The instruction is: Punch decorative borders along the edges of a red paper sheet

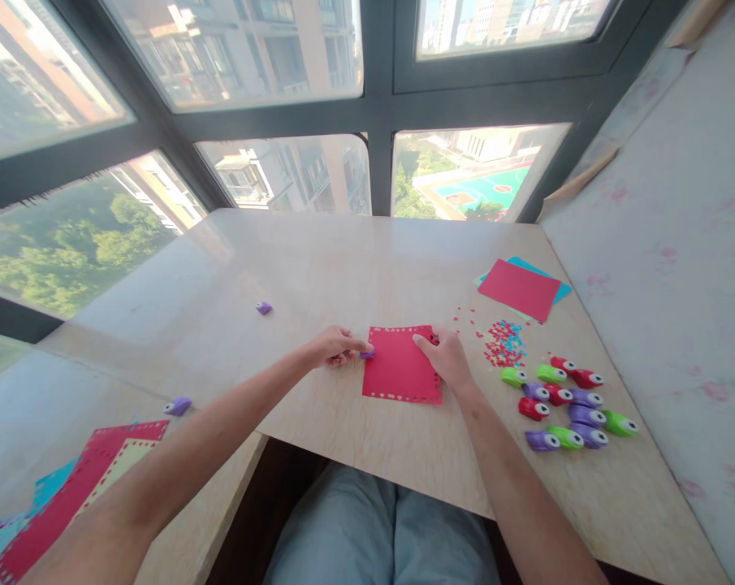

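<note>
A red sheet of paper (400, 366) lies in front of me, with small holes punched along its top, bottom and right edges. My left hand (338, 347) is closed on a small purple craft punch (368, 353) at the sheet's left edge; most of the punch is hidden by the fingers. At the upper right edge, my right hand (445, 356) grips the paper, thumb on top and the other fingers out of sight beneath or behind it.
Several purple, red and green punches (586, 416) cluster at the right, below a pile of paper confetti (506, 344). Behind them lies a stack of coloured sheets (519, 288). Two purple punches (263, 308) (178, 406) and punched sheets (80, 487) are at left. Windows stand behind the table.
</note>
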Available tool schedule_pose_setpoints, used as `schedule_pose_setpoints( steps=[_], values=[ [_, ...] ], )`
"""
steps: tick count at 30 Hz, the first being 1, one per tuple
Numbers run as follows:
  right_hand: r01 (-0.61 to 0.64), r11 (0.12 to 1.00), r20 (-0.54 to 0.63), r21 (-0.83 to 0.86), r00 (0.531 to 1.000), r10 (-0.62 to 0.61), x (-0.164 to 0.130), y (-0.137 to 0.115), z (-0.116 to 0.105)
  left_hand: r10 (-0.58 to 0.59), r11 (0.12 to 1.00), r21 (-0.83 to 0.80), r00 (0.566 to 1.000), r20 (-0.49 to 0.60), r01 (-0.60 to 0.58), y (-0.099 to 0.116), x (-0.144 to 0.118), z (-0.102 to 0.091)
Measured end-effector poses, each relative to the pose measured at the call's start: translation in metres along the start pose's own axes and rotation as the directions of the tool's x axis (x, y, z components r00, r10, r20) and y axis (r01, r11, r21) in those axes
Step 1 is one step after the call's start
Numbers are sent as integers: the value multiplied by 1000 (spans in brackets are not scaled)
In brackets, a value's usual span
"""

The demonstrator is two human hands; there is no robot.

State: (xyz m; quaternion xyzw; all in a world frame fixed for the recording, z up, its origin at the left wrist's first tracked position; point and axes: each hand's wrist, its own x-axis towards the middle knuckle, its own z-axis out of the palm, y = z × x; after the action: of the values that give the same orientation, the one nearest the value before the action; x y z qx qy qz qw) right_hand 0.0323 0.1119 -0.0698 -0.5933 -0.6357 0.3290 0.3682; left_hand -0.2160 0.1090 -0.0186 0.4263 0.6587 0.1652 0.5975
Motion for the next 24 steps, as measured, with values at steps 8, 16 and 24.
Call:
schedule_pose_setpoints(
  steps=[8,16,24],
  values=[
    [-8,1000,-5,-16,1000,8,-3,-6,-1,8,998,-61,999,-52,-11,-9,-2,5],
    [1,1000,-9,-27,1000,-1,-2,-5,-2,20,999,44,1000,23,-21,-10,-2,-1],
    [11,1000,-41,11,999,-11,-2,-5,-3,179,984,26,983,-45,-178,-19,-5,1]
  ],
)
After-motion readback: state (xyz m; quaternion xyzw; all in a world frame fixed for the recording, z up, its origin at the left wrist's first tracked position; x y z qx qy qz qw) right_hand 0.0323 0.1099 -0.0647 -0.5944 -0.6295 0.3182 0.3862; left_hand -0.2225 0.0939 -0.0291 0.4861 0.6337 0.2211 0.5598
